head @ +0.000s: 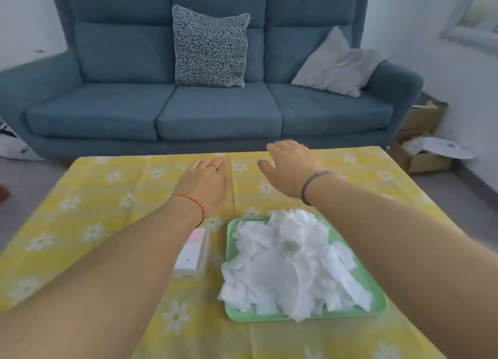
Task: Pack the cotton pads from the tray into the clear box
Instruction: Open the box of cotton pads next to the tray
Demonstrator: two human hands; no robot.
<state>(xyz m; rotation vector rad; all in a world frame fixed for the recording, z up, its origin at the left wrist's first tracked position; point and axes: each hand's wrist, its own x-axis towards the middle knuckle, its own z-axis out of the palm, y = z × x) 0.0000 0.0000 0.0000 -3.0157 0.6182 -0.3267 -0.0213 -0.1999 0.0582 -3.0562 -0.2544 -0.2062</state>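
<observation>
A blue sofa [210,94] with two cushions stands behind a low table covered by a yellow cloth with daisies [113,197]. On the cloth, at about 5 o'clock from the centre of the view, lies a green tray [377,300], and the cotton pads [285,261] are heaped on it in a loose white pile that rises above its rim. Just beside the tray, at its 9 o'clock side, lies the clear box [192,253]; it is long and narrow, has a white and pink part on top, and the left forearm partly hides it. I cannot tell if its lid is open.

Both arms reach forward over the table, past the tray. The left hand [207,182] is at 12 o'clock from the box, palm down, fingers straight and relaxed, holding nothing. The right hand [289,167] is at 12 o'clock from the tray, also loose and empty.

No pad seems to be packed yet. To start well, I think one hand should steady the box and open it, while the other takes a small flat stack from the top of the pile. The pads are light and soft, so a big handful would probably bend and scatter. Aligned stacks should fit the narrow box better.
</observation>
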